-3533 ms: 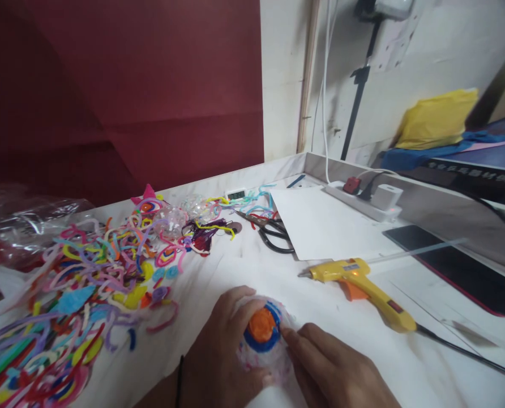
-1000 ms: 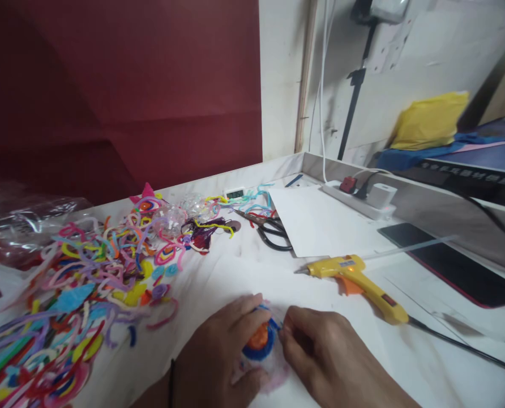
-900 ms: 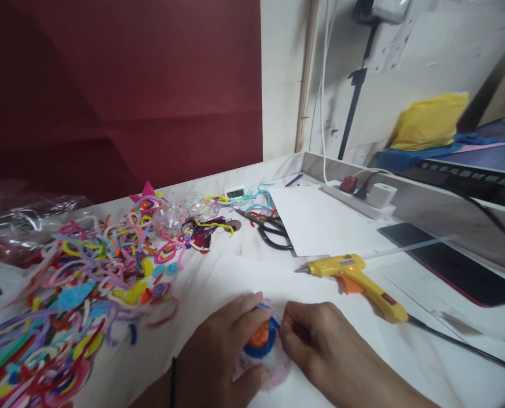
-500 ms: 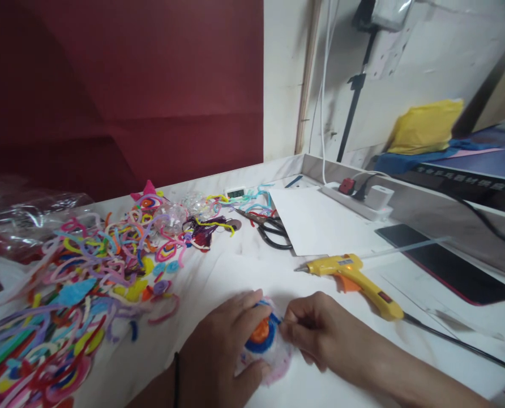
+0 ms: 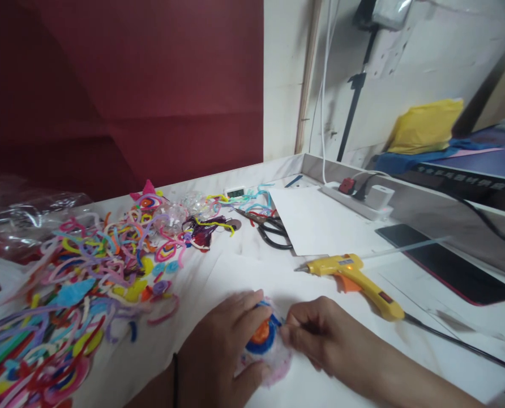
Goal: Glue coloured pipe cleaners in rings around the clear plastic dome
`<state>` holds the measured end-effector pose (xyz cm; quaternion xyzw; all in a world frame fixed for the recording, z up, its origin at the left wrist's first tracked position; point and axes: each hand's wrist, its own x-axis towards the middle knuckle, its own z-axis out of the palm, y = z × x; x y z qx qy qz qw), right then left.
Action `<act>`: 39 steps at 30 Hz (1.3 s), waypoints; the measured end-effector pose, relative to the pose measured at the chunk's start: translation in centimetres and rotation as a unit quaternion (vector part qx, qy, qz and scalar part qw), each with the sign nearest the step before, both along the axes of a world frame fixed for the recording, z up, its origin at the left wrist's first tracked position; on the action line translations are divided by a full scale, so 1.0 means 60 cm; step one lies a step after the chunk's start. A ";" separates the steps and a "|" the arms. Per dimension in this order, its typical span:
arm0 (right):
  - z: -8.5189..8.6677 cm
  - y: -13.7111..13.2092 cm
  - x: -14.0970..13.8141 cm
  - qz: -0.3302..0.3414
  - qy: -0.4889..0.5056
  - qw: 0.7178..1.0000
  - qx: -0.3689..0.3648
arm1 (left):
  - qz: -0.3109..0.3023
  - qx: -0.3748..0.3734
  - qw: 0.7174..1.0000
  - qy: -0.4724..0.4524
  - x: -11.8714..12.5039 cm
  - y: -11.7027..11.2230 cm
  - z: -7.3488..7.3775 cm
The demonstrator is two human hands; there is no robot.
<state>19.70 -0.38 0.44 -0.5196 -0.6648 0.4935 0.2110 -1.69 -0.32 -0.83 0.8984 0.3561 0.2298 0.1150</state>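
Observation:
A round, fuzzy craft piece [image 5: 273, 368] with an orange centre, a blue ring and a pale pinkish rim rests on white paper. My left hand [image 5: 227, 345] lies over its left side, gripping it between the fingers and the thumb. At the ring's right edge, my right hand [image 5: 312, 331] pinches the end of a blue pipe cleaner [image 5: 277, 323]; the fingertips partly hide that end. A yellow glue gun [image 5: 341, 265] lies just beyond my right hand, its nozzle towards the left.
Colourful pipe cleaners [image 5: 108, 255] are heaped on the left. Black-handled scissors [image 5: 273, 231] lie beside a white sheet [image 5: 320, 221]. On the right are a dark phone [image 5: 443, 263] and a power strip [image 5: 358, 204]. The glue gun's cord [image 5: 456, 343] runs off to the right.
My right hand has shifted very slightly, with its pinch still at the blue ring's edge. My left hand and the craft piece look almost unmoved.

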 end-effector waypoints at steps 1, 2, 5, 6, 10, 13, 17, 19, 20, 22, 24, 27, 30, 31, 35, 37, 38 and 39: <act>-0.001 -0.003 0.003 -0.001 0.006 1.000 -0.003 | -0.005 -0.002 1.000 -0.001 0.000 0.000 0.000; -0.003 -0.006 0.006 -0.004 0.009 1.000 -0.002 | -0.008 -0.005 1.000 -0.001 -0.001 0.001 0.000; -0.009 -0.016 0.019 -0.023 -0.016 0.999 0.045 | -0.005 -0.021 1.000 0.007 -0.003 0.002 0.004; -0.013 -0.020 0.027 -0.030 -0.039 0.996 0.074 | -0.003 -0.025 1.000 0.013 -0.003 0.003 0.006; -0.044 -0.025 0.084 -0.101 -0.189 0.931 0.296 | -0.007 -0.013 0.999 0.031 -0.004 0.002 0.011; -0.070 -0.018 0.137 -0.156 -0.332 0.829 0.422 | 0.001 0.002 1.000 0.028 -0.004 0.001 0.011; -0.079 -0.002 0.173 -0.187 -0.356 0.856 0.326 | -0.001 0.002 0.999 0.038 -0.006 0.002 0.012; -0.073 0.006 0.177 -0.212 -0.348 0.871 0.276 | -0.008 -0.007 0.999 0.046 -0.007 0.003 0.011; -0.069 0.010 0.178 -0.222 -0.344 0.873 0.264 | -0.010 -0.010 0.999 0.047 -0.008 0.004 0.010; -0.062 0.018 0.183 -0.232 -0.338 0.879 0.244 | -0.009 -0.019 0.999 0.048 -0.010 0.005 0.007; -0.060 0.023 0.191 -0.237 -0.331 0.887 0.218 | 0.002 -0.030 0.998 0.047 -0.010 0.004 0.005; -0.063 0.026 0.202 -0.241 -0.327 0.892 0.197 | 0.020 -0.046 0.998 0.046 -0.008 0.002 0.003; -0.066 0.024 0.208 -0.250 -0.307 0.900 0.185 | 0.029 -0.053 0.997 0.042 -0.006 0.000 0.004; -0.065 0.021 0.210 -0.254 -0.291 0.904 0.180 | 0.030 -0.054 0.997 0.041 -0.006 0.000 0.005; -0.046 0.000 0.211 -0.255 -0.206 0.929 0.171 | 0.037 -0.045 0.998 0.037 -0.003 -0.001 0.007; -0.031 -0.014 0.209 -0.258 -0.150 0.941 0.160 | 0.038 -0.034 0.998 0.030 0.000 -0.001 0.008; -0.024 -0.021 0.207 -0.271 -0.104 0.945 0.148 | 0.038 -0.031 0.998 0.029 0.001 -0.001 0.009; -0.020 -0.027 0.205 -0.294 -0.048 0.946 0.132 | 0.039 -0.028 0.998 0.029 0.002 -0.001 0.009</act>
